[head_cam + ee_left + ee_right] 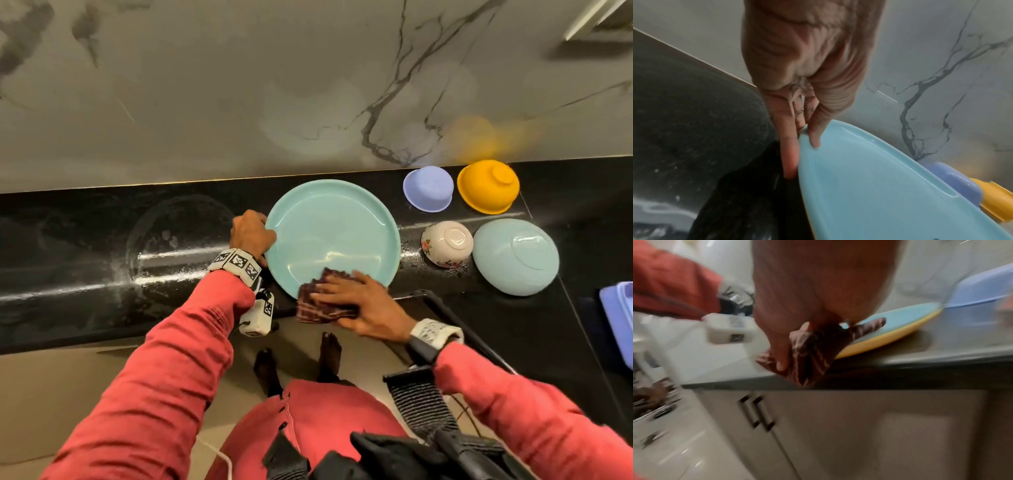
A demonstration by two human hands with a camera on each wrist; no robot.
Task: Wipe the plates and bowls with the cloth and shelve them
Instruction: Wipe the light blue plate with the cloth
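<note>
A pale teal plate (pixel 330 236) lay upright between both hands' fingers (pixel 334 291), folded maroon cloth (pixel 322 301) overlapping its near rim.

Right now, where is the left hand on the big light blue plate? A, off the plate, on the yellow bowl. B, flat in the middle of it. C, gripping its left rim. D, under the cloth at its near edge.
C: the left hand grips the light blue plate at its left rim, thumb over the lip in the left wrist view, while the right hand presses the cloth at the near edge.
</note>
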